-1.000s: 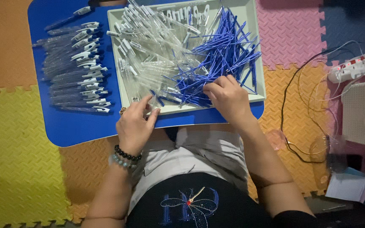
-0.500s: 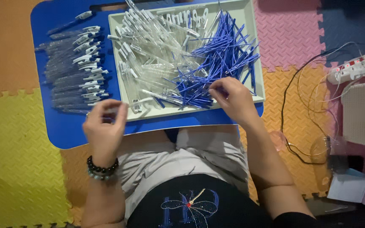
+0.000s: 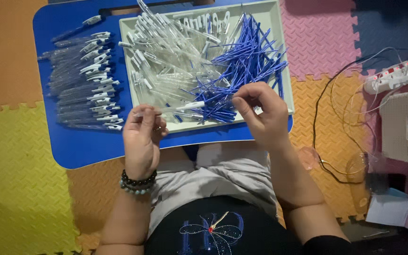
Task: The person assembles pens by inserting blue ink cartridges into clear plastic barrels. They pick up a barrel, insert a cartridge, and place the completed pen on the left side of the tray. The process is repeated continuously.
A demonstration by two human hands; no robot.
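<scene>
My left hand point(image 3: 141, 137) grips a clear pen barrel point(image 3: 175, 108) that points right, just over the tray's near rim. My right hand point(image 3: 263, 115) pinches the end of a thin blue refill with a spring point(image 3: 223, 101), lined up with the barrel's open end. Both hands hover above a white tray point(image 3: 284, 82) on a small blue table point(image 3: 86, 146). The tray's left half holds several clear barrels point(image 3: 171, 52); its right half holds a heap of blue refills point(image 3: 249, 59). A row of assembled pens point(image 3: 83, 82) lies on the table left of the tray.
Coloured foam floor mats point(image 3: 20, 165) surround the table. At the right lie a white power strip point(image 3: 395, 75), tangled cables point(image 3: 336, 118) and a white box-shaped device point(image 3: 404, 127). My lap sits under the table's near edge.
My left hand went out to the pen row on the left, then came back to the tray's near rim with a clear barrel. My right hand lifted a blue refill from the heap.
</scene>
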